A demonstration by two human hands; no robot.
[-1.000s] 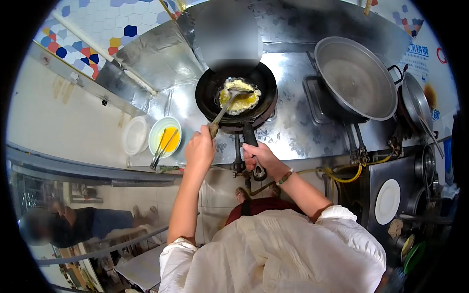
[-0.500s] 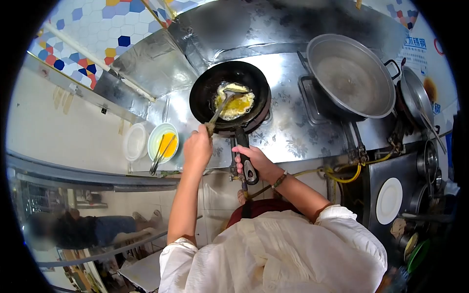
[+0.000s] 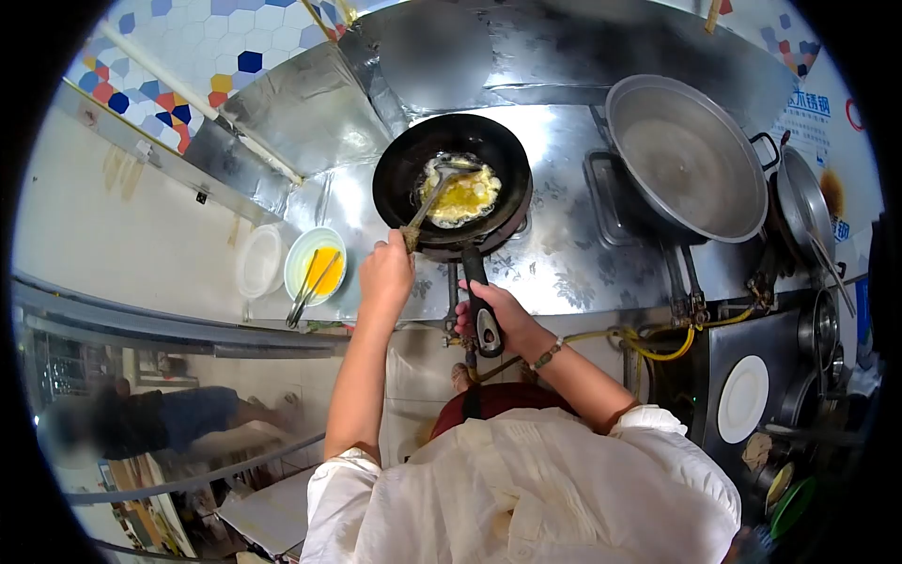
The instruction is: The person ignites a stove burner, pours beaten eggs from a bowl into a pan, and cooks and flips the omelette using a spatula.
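Note:
A black wok [image 3: 399, 188] sits on the stove with frying egg [image 3: 467, 195] in it, yellow in the middle and white and bubbly at the rim. My left hand [image 3: 386, 273] is closed around the handle of a metal spatula [image 3: 432, 199], whose head rests at the far side of the egg. Gripped from the right by my right hand [image 3: 498, 312] is the wok's long black handle [image 3: 474, 273]; some of the fingers are hidden behind it. Left of the wok, a pale bowl [image 3: 295, 258] contains beaten yellow egg [image 3: 328, 271] and a pair of tongs [image 3: 305, 297].
A large grey pot [image 3: 615, 141] of cloudy liquid stands on the right burner. Beyond it leans a metal pan [image 3: 799, 193] with a utensil. A clear plastic container [image 3: 258, 263] is beside the bowl. Yellow gas hose [image 3: 662, 352] runs below the counter, near a white plate [image 3: 743, 399].
The whole view has shifted slightly. Both hands keep their holds, and the spatula head has moved a little against the egg's far edge.

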